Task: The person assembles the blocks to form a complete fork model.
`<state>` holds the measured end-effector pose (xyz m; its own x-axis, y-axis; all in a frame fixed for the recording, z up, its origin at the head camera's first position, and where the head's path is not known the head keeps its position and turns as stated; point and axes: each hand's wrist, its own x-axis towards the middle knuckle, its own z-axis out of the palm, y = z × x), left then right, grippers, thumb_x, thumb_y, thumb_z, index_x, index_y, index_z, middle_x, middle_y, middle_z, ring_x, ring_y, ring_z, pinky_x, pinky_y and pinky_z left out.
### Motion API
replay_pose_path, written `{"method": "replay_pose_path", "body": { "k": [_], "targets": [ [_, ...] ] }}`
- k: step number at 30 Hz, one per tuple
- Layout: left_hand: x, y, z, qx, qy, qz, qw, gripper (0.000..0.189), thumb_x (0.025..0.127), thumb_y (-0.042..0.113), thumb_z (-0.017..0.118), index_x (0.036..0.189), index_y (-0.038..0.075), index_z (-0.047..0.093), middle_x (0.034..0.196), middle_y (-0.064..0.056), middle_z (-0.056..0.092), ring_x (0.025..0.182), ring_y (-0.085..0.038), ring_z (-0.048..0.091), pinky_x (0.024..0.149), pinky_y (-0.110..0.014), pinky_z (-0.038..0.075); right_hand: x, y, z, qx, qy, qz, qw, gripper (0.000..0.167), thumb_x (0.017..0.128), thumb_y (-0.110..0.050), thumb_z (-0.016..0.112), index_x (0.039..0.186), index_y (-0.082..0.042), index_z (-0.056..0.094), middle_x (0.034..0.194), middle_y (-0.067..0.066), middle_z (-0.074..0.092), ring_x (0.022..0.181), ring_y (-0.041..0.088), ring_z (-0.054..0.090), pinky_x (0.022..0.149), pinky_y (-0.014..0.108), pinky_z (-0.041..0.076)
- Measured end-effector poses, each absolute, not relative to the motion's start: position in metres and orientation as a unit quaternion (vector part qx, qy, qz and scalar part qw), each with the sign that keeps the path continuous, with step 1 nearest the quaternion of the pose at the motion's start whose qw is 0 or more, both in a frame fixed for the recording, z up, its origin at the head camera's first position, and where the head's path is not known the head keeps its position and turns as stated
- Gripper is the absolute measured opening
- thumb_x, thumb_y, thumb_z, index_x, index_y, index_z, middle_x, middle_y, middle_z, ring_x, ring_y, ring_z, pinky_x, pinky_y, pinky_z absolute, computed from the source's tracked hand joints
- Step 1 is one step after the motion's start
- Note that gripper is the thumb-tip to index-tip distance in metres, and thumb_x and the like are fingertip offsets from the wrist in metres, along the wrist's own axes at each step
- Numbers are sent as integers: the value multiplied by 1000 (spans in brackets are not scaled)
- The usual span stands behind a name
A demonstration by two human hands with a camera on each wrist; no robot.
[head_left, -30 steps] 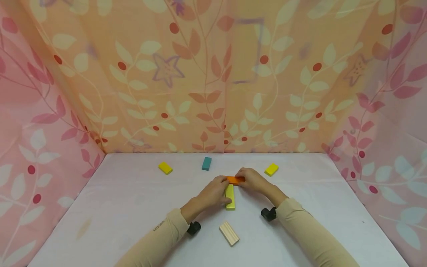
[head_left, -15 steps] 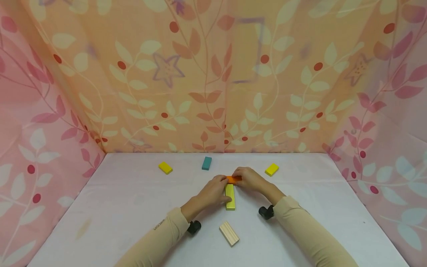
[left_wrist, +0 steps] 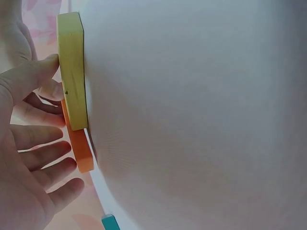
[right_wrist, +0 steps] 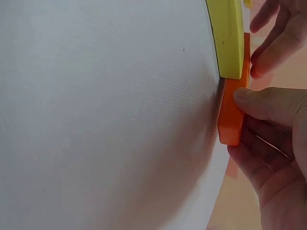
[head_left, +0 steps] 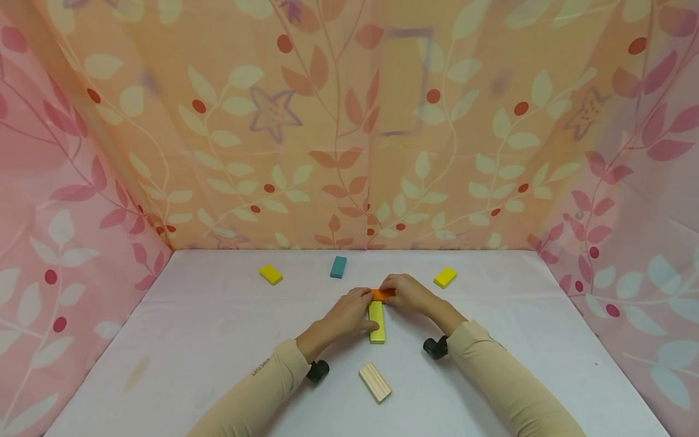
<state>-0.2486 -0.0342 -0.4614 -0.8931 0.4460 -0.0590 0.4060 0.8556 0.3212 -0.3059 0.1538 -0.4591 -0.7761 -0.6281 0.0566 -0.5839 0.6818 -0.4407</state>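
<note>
In the head view, a yellow block (head_left: 376, 317) lies lengthwise on the white table, its far end meeting an orange block (head_left: 381, 296) set crosswise. The right hand (head_left: 413, 295) pinches the orange block near its right end; in the right wrist view the thumb (right_wrist: 259, 101) presses its near face, with the fingers behind. From the left, the left hand (head_left: 347, 315) reaches over both blocks. Its thumb (left_wrist: 38, 71) touches the top of the yellow block in the left wrist view, while its fairly straight fingers (left_wrist: 53, 155) rest against the orange block.
A bare wooden block (head_left: 375, 382) lies nearer the person. Farther back are a yellow block (head_left: 270, 274) at left, a teal block (head_left: 338, 267) and another yellow block (head_left: 445, 277) at right. Patterned curtains (head_left: 349, 121) surround the table (head_left: 218, 340) at the back and sides.
The right hand has shifted slightly left with the orange block over the first half second. Since then, both hands have stayed nearly still.
</note>
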Motion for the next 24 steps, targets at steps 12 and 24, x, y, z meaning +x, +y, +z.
{"method": "replay_pose_path", "body": {
  "k": [12,24],
  "targets": [
    [-248,-34,-461,213,961,160,79,71,84,41,75,139,3,51,145,-8,50,134,-22,46,113,-40,40,-307,154,-462,-329,915,-227,58,20,86,-10,73,106,-3,73,104,6,71,97,20,64,93,39,55],
    [-249,-35,-461,211,958,171,93,69,84,40,75,138,4,52,146,-8,50,135,-22,45,113,-41,40,-307,155,-465,-313,918,-237,63,21,86,-6,72,107,-3,73,106,7,71,99,22,65,94,40,54]
  ]
}}
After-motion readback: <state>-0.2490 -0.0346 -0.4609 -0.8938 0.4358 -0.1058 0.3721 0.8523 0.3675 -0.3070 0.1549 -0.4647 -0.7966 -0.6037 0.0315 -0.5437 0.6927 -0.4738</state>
